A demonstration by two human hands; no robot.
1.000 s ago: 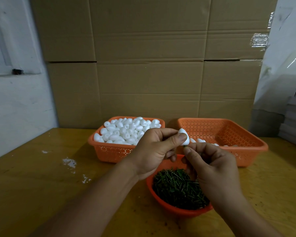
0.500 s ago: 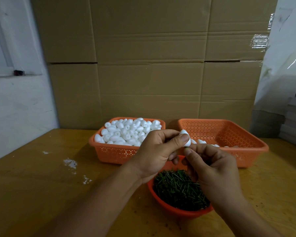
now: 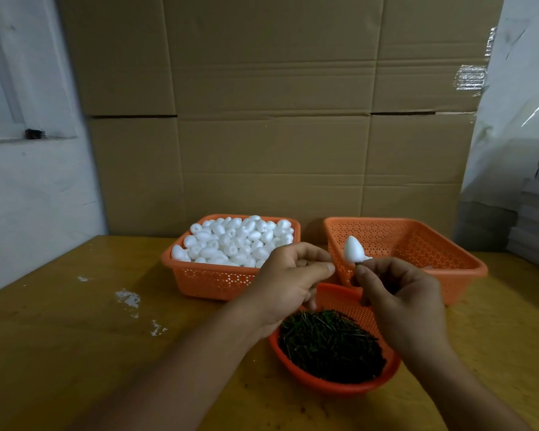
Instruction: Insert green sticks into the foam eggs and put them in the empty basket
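Head view of a wooden table with stacked cardboard boxes filling the upper centre of the frame. At centre right, the right hand pinches a short green stick between thumb and forefinger, its other fingers curled; the stick is set into the base of a white foam egg, which stands upright above the fingertips, in front of the near left corner of the right-hand basket. That orange perforated basket, at right of centre, shows a few white pieces near its left wall, mostly hidden by the egg and hand. The left hand, at centre, is just beside the right hand but apart from the egg; its fingers are loosely curled with the thumb extended toward the right hand, and nothing can be seen in its grasp. Behind it, left of centre, a second orange basket is heaped with white foam eggs. Below both hands, at lower centre, a round orange bowl holds a pile of loose green sticks. White flecks mark the table at lower left.
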